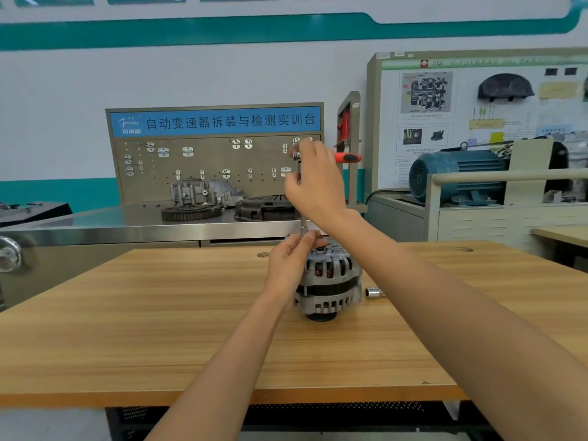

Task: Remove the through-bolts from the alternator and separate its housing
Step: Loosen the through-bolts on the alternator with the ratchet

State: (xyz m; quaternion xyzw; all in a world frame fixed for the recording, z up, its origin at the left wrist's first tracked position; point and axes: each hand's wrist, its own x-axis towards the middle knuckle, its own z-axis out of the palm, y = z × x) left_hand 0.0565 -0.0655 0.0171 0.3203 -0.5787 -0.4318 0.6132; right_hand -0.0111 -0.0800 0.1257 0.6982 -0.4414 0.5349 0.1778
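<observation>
Alternator [329,278] position: upright on the wooden bench [127,313], slightly right of centre, pulley end down, housing halves not yet separated. Its long axis runs vertically, and the extension bar [303,218] of the ratchet [345,158] stands parallel to that axis, directly above the alternator's upper left rim, where a through-bolt presumably sits; the bolt head itself is hidden under the socket and fingers. The right hand [313,183] is high above the alternator, fingers curled around the upper bar just below the ratchet head, with the red handle projecting to the right. The left hand [294,256] is the nearer one to the housing: it rests against the alternator's left side and pinches the socket end of the bar, steadying it on the fastener. The coming turn depends on keeping the bar vertical over the bolt. Count: one alternator, one ratchet, one extension bar, and one loose socket [374,293] lying on the bench just right of the alternator.
</observation>
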